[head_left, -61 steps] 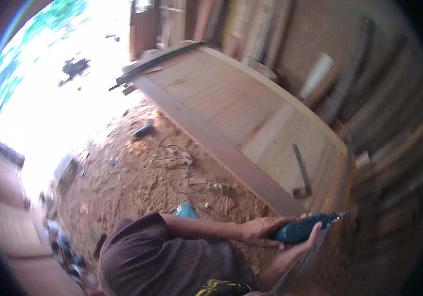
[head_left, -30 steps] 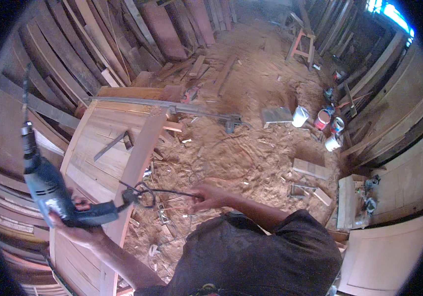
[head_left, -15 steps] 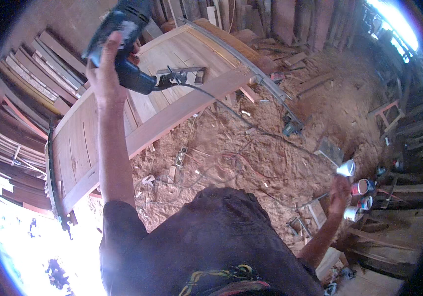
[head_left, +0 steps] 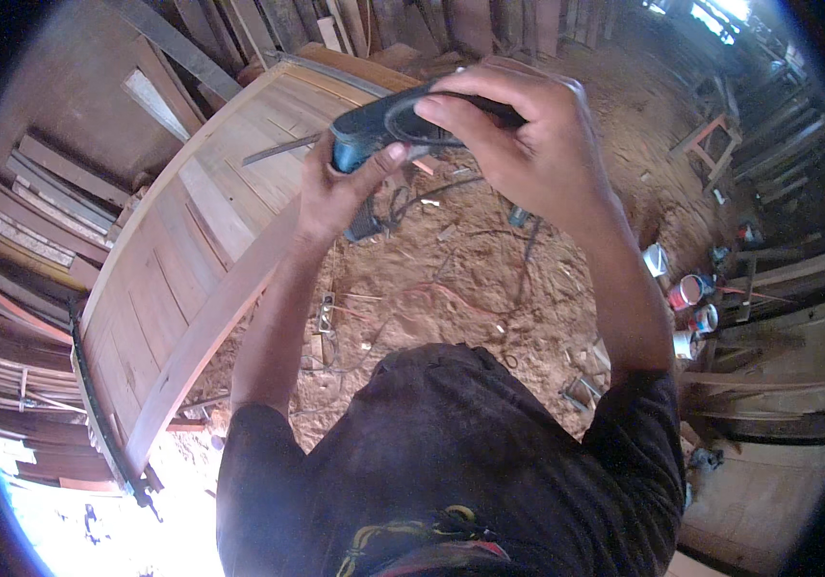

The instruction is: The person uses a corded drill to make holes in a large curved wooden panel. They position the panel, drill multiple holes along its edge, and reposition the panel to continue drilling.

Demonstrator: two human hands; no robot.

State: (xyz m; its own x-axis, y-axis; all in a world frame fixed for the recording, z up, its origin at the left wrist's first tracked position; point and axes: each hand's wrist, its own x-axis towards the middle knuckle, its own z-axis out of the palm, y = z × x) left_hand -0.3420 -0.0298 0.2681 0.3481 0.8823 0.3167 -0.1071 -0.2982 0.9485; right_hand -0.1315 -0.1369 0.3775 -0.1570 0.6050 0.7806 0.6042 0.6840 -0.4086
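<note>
A teal and black power drill (head_left: 355,146) with a pistol grip is held up in front of me, above the near right edge of a wooden panel (head_left: 157,279). My left hand (head_left: 330,197) is closed round its teal body, thumb on the near side. Over the black end curls my right hand (head_left: 542,135), its thumb and fingers pressing on it; a dark loop shows beside that thumb. The drill's grip points down toward the floor. A thin dark bar (head_left: 278,152) sticks out left of my left hand; whether it joins the drill I cannot tell.
A long metal clamp (head_left: 93,385) runs along the panel's left end. Boards (head_left: 56,207) lean against the wall at left. Sawdust (head_left: 441,279) covers the floor, with cords and a power strip (head_left: 326,313) on it. Several small pots (head_left: 686,291) stand at right.
The drill has come down and right from the upper left and turned. My right hand has left the pots at right and now grips the drill too. My view has shifted.
</note>
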